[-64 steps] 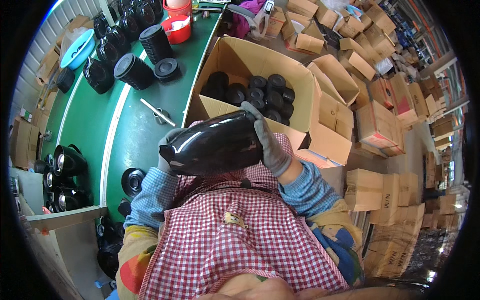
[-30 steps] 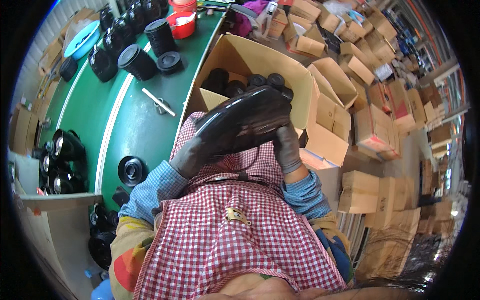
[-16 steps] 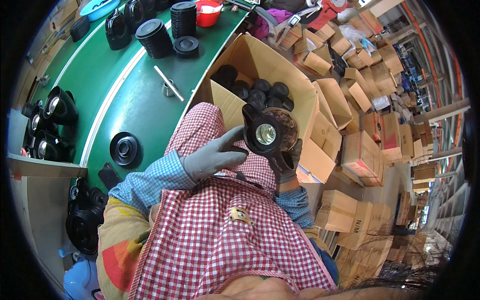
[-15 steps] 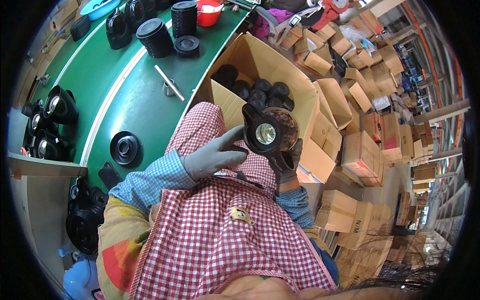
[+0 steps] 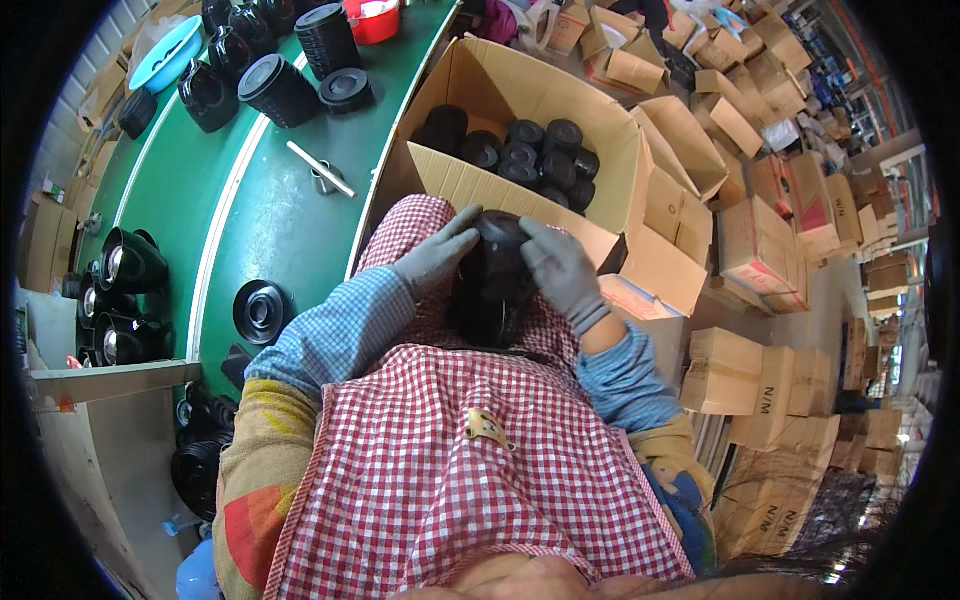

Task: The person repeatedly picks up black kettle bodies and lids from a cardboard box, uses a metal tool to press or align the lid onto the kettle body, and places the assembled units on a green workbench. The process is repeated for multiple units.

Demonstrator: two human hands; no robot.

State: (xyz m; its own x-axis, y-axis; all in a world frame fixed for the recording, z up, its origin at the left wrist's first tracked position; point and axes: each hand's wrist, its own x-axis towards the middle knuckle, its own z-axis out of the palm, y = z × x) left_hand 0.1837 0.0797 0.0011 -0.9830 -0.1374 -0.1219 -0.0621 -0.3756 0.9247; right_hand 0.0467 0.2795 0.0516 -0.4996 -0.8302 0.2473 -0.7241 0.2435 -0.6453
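A glossy black jug (image 5: 494,278) stands in my lap, between my knees. My left hand (image 5: 438,256), in a grey glove, presses its fingers against the jug's upper left edge. On the opposite side my right hand (image 5: 566,272), gloved in grey too, has its fingers curled over the upper right edge. The jug's dark rounded top faces up, and its shiny inside is hidden. Whether that top is a lid or the base, I cannot tell. Just beyond the hands, an open cardboard box (image 5: 455,180) holds several black cylindrical parts (image 5: 520,160).
Left of me runs a green workbench (image 5: 245,225) with white lines. On it are a black round lid (image 5: 262,312), a white stick (image 5: 320,169) on a small metal cup, stacked black lids (image 5: 275,90), a red basin (image 5: 372,22) and several black jugs (image 5: 132,262). Cartons (image 5: 735,370) crowd the right.
The jug has turned, so its open, shiny mouth no longer shows. My right hand has moved from low on the jug to its top edge; my left hand has closed in on it.
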